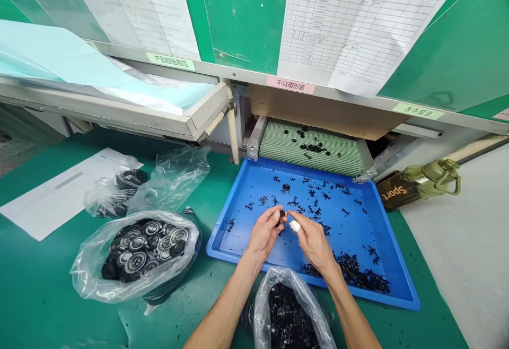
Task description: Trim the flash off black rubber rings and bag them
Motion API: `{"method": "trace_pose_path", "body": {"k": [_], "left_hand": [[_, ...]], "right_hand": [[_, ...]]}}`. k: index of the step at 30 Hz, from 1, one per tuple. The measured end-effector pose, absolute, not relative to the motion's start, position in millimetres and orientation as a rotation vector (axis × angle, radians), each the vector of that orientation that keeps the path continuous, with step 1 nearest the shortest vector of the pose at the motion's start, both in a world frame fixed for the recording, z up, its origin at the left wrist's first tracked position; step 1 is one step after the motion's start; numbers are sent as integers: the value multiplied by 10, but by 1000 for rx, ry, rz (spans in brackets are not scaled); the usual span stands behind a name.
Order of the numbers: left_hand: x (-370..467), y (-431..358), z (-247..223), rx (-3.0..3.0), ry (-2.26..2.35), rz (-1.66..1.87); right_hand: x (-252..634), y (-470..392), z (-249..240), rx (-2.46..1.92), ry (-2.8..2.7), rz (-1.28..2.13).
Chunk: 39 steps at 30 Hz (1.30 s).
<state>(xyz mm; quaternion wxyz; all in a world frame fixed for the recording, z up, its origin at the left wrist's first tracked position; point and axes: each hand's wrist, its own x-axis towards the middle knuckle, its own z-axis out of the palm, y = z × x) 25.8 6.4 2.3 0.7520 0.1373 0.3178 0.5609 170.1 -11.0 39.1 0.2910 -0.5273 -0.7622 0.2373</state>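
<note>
While the left hand [264, 233] pinches a small black round part [282, 214] above the blue tray [409, 290], the right hand [318, 240] sits fingertips beside it; can't tell if that grip is pinching too. Held over the tray probably so loose bits land inside; black scraps [358, 272] heap near right. Near rim sits tight against an open bag [260, 314], forearms either side; far edge meets the conveyor [270, 139]. More room over the tray's middle, bottle [429, 179] beyond its right edge.

Green panel [242, 15] spanning twelve o'clock, pale shelf [159, 118] jutting at ten, green tabletop [40, 296] stretching toward eight, whitish surface [457, 232] showing at four
</note>
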Motion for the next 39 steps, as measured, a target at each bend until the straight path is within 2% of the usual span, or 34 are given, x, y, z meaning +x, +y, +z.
{"method": "trace_pose_path", "body": {"k": [6,16,27,39], "left_hand": [[277,61,35,310,699,1238],[279,53,31,376,664,1241],[296,59,10,399,676,1243],[313,27,70,545,796,1260]], "right_hand": [[1701,-209,388,-1552,-2068,396],[1724,-217,383,-1633,-1997,407],[1641,-212,511,-1603,-2174,289],[1501,-213,420,-1702,-2137,158]]}}
